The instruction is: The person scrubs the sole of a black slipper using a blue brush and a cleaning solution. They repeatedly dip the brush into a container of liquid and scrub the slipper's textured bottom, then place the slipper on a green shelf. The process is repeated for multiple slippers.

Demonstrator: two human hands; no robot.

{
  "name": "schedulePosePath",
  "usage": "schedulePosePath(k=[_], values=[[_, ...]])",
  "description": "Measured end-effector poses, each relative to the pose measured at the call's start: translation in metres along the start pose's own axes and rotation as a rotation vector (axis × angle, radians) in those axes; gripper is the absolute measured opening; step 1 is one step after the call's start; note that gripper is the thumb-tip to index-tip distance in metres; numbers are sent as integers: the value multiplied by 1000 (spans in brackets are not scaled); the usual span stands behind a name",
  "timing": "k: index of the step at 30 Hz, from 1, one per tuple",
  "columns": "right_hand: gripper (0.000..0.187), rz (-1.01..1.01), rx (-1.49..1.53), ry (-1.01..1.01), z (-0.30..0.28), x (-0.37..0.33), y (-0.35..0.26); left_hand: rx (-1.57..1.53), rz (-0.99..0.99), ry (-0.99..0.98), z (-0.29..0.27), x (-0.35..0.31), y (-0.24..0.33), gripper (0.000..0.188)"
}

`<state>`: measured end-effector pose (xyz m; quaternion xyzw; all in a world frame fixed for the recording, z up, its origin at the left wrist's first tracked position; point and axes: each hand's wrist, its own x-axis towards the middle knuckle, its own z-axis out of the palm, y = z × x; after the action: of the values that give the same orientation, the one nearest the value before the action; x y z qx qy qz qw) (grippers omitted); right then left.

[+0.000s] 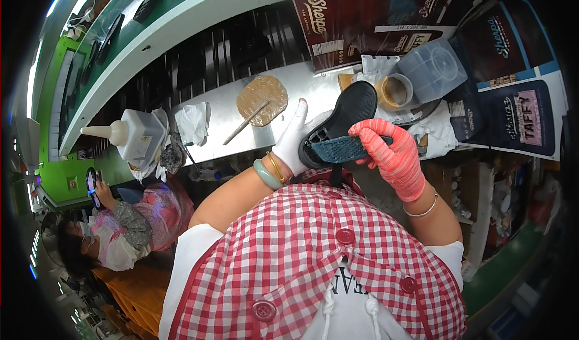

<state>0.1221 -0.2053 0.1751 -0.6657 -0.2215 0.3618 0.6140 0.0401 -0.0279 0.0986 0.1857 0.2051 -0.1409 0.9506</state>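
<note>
A black shoe sole is tilted in front of my chest, its wider heel end toward me. My left hand, in a white glove, grips the sole from its left side with the thumb stretched upward. My right hand, in a pink-red knit glove, pinches a dark teal, grid-textured piece by its right end. That piece lies across the sole's near end, partly inside its rim. Whether the two are stuck together cannot be made out.
On the metal bench lie a brown film-covered disc with a stick across it, and crumpled white paper. A nozzle bottle stands left. Rightward are a cup, a clear plastic container and printed sheets. A person sits left.
</note>
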Motion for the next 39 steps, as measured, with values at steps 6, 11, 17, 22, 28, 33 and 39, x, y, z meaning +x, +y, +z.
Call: schedulePosePath(k=[6,11,17,22,28,33,39], values=[[25,209,-52,-125,-6,10,-17,181,-182,36,-5,-2,-1,85],[28,258,-49,-217,-1,18,-30,247,-299,47,-11,2,3,88],[27,265,-166,-261,5,31,-34,179,-376,40,-12,-2,13,89],[25,185,-186,-326,13,40,-31,295,-406,-202,-35,3,22,87],[23,241,-242,-396,2,46,-25,370,-445,-59,-44,2,26,91],[24,218,-179,-336,-22,34,3,454,-510,-136,-41,-5,37,93],[24,157,-81,-10,-59,13,25,245,-296,8,-48,-8,41,62]])
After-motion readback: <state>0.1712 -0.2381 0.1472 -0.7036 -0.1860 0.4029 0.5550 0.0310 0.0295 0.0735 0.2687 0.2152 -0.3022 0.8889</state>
